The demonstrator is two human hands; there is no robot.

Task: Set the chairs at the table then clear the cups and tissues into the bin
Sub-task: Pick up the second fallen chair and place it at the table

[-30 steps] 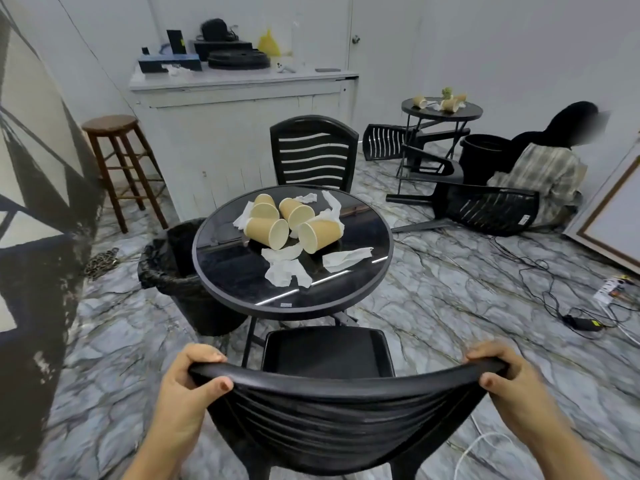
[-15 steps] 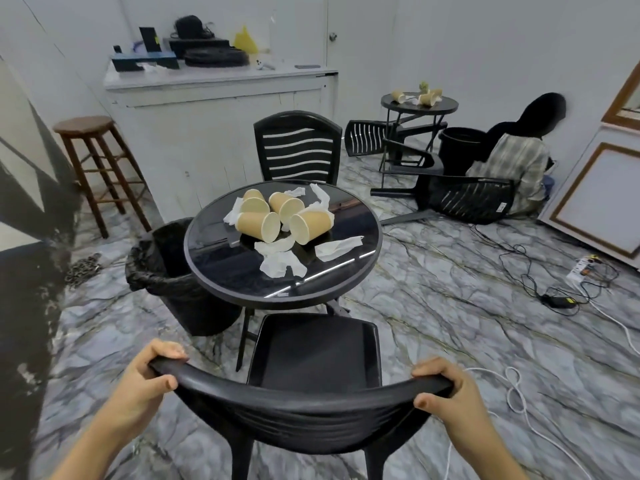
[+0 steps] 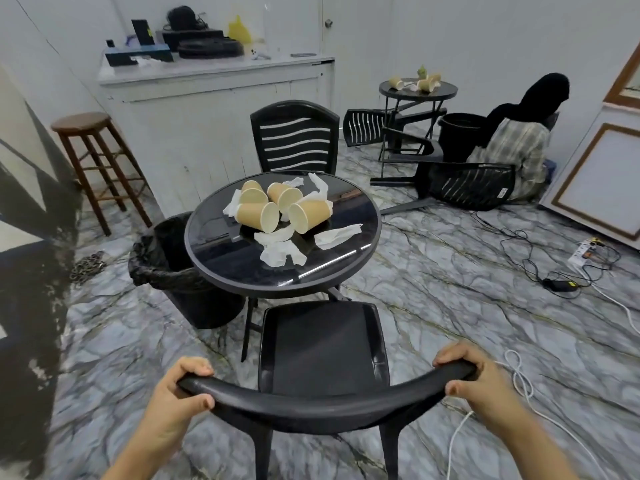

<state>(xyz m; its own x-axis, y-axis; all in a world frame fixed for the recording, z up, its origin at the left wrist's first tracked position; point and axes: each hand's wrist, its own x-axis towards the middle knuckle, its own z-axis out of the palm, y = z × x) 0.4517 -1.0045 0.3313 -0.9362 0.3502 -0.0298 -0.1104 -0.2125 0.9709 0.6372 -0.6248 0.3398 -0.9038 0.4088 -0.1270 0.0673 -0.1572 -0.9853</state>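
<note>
Marble-pattern floor [image 3: 450, 306], grey with dark veins. White counter [image 3: 214, 98] against the back wall, clutter on top too small to identify. No legible writing or brand anywhere; a small white sticker on the tipped-over chair [image 3: 464, 190] at right can't be read. Round black glass-top table [image 3: 242, 271] stands mid-frame. Near chair [image 3: 322, 348], black plastic, upright, seat front just beside the table edge, backrest toward the camera. Second black slatted chair [image 3: 294, 140] stands upright on the table's far side. Black bin [image 3: 183, 271] with bag liner sits on the floor left of the table, partly under its rim. Wooden stool [image 3: 93, 161] at far left. Another small round table and a seated person at back right, well apart.

Left hand [image 3: 176, 407] is closed around the left end of the near chair's top rail, fingers curled over the front, thumb under the rail, forearm coming up from bottom left. Right hand [image 3: 481, 386] is closed around the right end of the same rail, fingers over the top, thumb tip showing at the rail's near side, forearm from bottom right.

On the tabletop: four tan paper cups [image 3: 258, 216] lying on their sides, clustered and touching, toward the far half. Crumpled white tissues [image 3: 280, 251] scattered around and between them, one flat piece to the right near the rim.
</note>
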